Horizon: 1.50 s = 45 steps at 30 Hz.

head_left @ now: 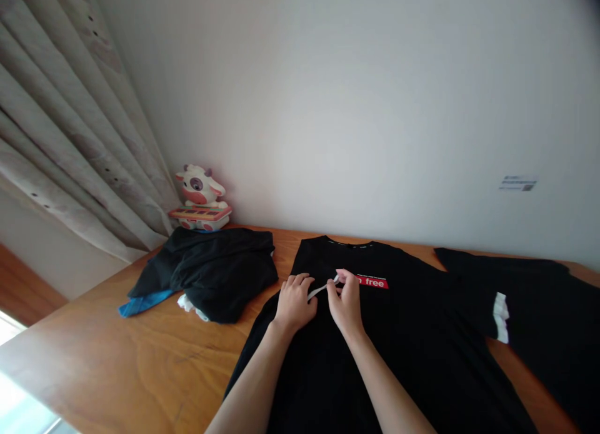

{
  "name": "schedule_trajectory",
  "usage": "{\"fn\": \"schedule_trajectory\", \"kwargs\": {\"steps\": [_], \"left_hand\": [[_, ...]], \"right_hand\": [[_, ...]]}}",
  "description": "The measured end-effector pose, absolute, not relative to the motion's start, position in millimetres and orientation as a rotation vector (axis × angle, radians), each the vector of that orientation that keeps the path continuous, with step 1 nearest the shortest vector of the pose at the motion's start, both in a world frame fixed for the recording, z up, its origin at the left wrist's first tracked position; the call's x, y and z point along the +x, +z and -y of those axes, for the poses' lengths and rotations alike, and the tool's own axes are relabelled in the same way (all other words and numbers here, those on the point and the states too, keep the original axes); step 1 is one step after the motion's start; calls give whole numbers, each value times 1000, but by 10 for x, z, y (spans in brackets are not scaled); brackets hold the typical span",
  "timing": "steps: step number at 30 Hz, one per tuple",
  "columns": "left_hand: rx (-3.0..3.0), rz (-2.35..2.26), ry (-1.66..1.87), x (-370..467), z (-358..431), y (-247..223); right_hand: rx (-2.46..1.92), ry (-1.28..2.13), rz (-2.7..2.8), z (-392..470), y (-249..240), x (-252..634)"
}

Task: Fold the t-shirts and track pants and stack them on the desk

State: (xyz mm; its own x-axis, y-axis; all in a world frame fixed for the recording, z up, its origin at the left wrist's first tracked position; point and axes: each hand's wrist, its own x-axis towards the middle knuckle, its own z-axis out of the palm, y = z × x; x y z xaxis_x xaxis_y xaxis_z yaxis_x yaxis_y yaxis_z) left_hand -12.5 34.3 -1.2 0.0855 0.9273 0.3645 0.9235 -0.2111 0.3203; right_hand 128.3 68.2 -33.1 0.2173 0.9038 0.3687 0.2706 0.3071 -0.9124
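On the black shirt [407,334], our right hand [345,301] pinches a white strip [319,291]; our left hand [294,301] meets it (grip unclear); hard tugging could tear it.

One left hand [296,304] and one right hand [345,299] make two. White strips number two: one white strip [319,291] between the hands, a second white strip [501,317] toward the right end of the one tabletop [154,365]. One black shirt [412,334] bears one red patch [377,282]; one more black garment [557,315] lies at the right end. Near the back left corner: one clothes heap [220,265], its pieces uncountable, and one cow toy [200,196]. One label [518,183] marks the wall [351,109].
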Motion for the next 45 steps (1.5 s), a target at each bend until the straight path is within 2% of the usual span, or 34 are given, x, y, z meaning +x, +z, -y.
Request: {"fn": "schedule_trajectory", "kwargs": {"steps": [7,13,20,26,30,35,38,45], "left_hand": [[2450,-1673,968,-135,-374,-115],[2392,-1559,1107,-84,-278,20],[2537,-1801,730,-132,-199,137],[2484,-1676,845,-153,-175,173],[2506,-1549,901,-118,-160,155],[2368,-1928,770,-125,-208,-10],[2356,-1992,626,-154,-221,-91],[2152,-2107,577,-107,-536,54]], "right_hand": [[-1342,754,1299,-826,-330,1425],[-1295,890,1373,-902,-349,1527],[-1325,733,1406,-823,-277,1569],[-1405,705,1562,-816,-301,1561],[-1457,565,1615,-781,-303,1524],[-1469,239,1784,-620,-263,1458],[-1434,62,2023,-555,-251,1428],[-1537,150,2157,-487,-214,1373]]}}
